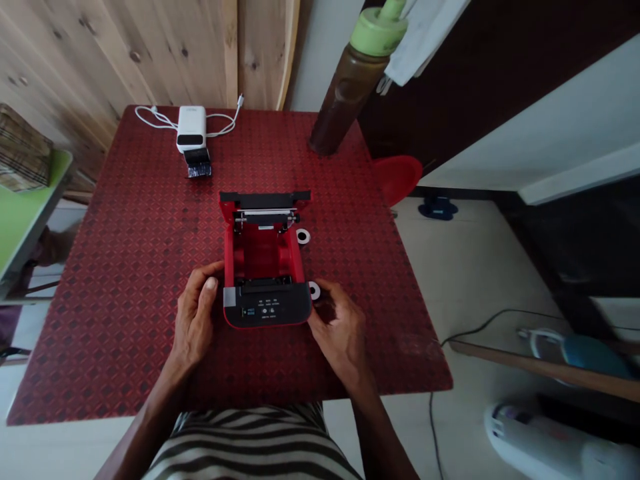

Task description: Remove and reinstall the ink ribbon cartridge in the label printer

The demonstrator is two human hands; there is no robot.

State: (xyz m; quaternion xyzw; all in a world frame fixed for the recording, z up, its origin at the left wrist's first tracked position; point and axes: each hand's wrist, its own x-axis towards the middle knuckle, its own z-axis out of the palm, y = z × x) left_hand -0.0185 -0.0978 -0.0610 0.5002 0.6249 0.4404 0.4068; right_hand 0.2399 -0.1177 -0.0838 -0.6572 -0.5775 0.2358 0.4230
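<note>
A red and black label printer (pixel 267 307) sits before me on the table, its lid raised at the far end and its red inner bay bare. The front panel carries small buttons and markings. My left hand (pixel 195 313) is curled against the printer's left side, fingertips partly hidden behind it, thumb on top. At the front right corner, my right hand (pixel 343 323) grips the printer's side with bent fingers, close to a small white ring-shaped piece (pixel 315 291). A second white ring (pixel 303 237) with a dark centre is farther along the same side.
The red patterned table (pixel 125 320) bears a white device (pixel 191 127) with a white cable and a dark strip at its front. A brown bottle (pixel 345 93) with a green cap stands at the back right. Beyond the right edge is a red stool (pixel 400 179).
</note>
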